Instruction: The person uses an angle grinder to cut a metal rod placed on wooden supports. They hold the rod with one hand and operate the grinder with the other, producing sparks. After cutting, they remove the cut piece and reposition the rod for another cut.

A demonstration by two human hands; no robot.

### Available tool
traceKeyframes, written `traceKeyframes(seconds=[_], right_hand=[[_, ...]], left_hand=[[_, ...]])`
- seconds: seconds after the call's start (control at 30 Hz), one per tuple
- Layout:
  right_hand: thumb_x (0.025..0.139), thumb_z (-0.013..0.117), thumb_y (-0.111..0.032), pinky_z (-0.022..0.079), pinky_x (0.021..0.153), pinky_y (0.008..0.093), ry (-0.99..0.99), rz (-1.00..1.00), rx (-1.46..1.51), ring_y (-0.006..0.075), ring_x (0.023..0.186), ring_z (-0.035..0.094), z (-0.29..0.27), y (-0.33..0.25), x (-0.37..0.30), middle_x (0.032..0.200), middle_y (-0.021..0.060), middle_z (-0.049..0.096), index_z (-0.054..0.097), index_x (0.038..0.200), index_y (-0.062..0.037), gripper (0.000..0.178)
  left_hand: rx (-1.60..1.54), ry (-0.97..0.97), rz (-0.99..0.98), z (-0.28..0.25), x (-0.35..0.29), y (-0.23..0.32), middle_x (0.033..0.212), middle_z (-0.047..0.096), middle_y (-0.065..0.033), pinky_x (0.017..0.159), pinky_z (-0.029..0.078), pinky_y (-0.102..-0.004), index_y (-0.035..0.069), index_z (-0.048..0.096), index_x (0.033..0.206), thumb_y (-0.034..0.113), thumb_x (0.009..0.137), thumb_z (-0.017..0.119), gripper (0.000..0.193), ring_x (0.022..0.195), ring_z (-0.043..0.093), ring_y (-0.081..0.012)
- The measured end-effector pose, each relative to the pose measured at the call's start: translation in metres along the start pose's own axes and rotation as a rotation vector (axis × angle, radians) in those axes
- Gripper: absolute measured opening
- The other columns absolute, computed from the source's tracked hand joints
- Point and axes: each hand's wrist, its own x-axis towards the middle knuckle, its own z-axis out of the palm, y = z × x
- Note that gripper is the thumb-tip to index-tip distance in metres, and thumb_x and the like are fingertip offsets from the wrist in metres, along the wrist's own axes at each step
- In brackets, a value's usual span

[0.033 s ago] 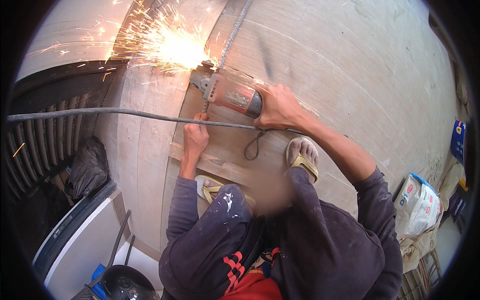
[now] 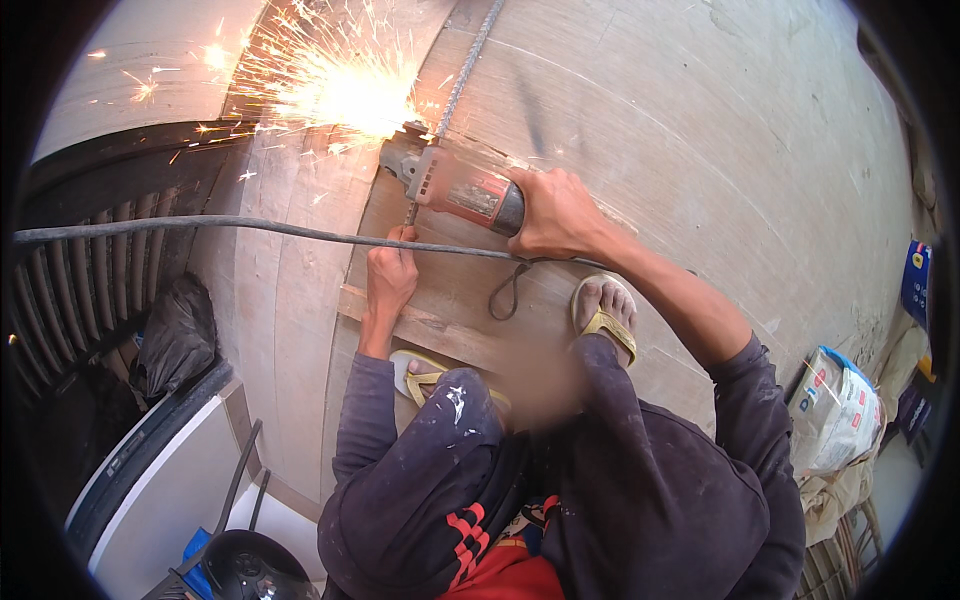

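My right hand (image 2: 560,210) is wrapped round the rear of a red and grey angle grinder (image 2: 465,190). The grinder's head lies across a ribbed steel bar (image 2: 463,85), and bright sparks (image 2: 350,90) spray from there toward the far left. My left hand (image 2: 392,275) is closed round the near end of that bar, just below the grinder head. The grinder's body hides the middle of the bar, and the glare hides the disc's cutting edge. A dark power cable (image 2: 300,230) crosses in front of my left wrist and runs under my right hand.
A wooden strip (image 2: 430,330) lies by my sandalled feet. At left are a slatted dark grille (image 2: 110,270), a black plastic bag (image 2: 178,330) and a black helmet-like object (image 2: 255,568). A white sack (image 2: 835,412) stands at the right beside a blue package (image 2: 915,283).
The spark spray has changed shape and looks brighter around its middle. My hands, the grinder and the bar stay in the same place.
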Motion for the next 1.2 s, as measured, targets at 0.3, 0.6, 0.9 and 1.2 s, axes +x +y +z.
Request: traceKeyframes(seconds=[0.3, 0.6, 0.9, 1.2], right_hand=[[0.055, 0.068, -0.017, 0.054, 0.072, 0.0478, -0.019, 0.008, 0.024, 0.0442, 0.075, 0.067, -0.0036, -0.0025, 0.0004, 0.073, 0.0284, 0.065, 0.064, 0.09, 0.0054, 0.042], [0.056, 0.069, -0.018, 0.053, 0.073, 0.0485, -0.048, 0.011, 0.019, 0.0444, 0.075, 0.066, -0.0038, -0.0016, 0.0027, 0.074, 0.0283, 0.065, 0.063, 0.094, 0.0056, 0.045], [0.057, 0.069, -0.019, 0.052, 0.073, 0.0488, -0.045, 0.03, 0.034, 0.0445, 0.079, 0.066, -0.0055, -0.0039, 0.002, 0.077, 0.028, 0.065, 0.063, 0.094, 0.0036, 0.044], [0.057, 0.069, -0.019, 0.052, 0.075, 0.0481, -0.071, 0.038, 0.027, 0.0434, 0.082, 0.066, -0.0063, -0.0051, 0.0027, 0.081, 0.0268, 0.066, 0.065, 0.097, 0.0006, 0.045]], left_hand=[[-0.002, -0.009, 0.001, 0.0011, 0.0002, -0.0019, 0.072, 0.061, -0.0255, 0.058, 0.047, -0.0448, -0.003, 0.063, 0.098, 0.013, 0.098, 0.051, 0.02, 0.07, 0.064, -0.0424], [0.013, -0.04, -0.018, -0.0022, 0.0009, -0.0003, 0.079, 0.064, -0.0245, 0.063, 0.05, -0.0438, -0.003, 0.064, 0.1, 0.008, 0.096, 0.051, 0.017, 0.076, 0.066, -0.0421], [0.01, -0.024, 0.012, -0.0011, 0.0014, -0.0007, 0.079, 0.063, -0.0252, 0.062, 0.049, -0.0446, -0.002, 0.064, 0.1, 0.009, 0.096, 0.052, 0.017, 0.076, 0.065, -0.0428], [0.054, -0.003, 0.004, 0.0011, -0.001, -0.0035, 0.071, 0.06, -0.0273, 0.057, 0.047, -0.0462, -0.002, 0.063, 0.101, 0.013, 0.096, 0.056, 0.017, 0.07, 0.064, -0.0436]])
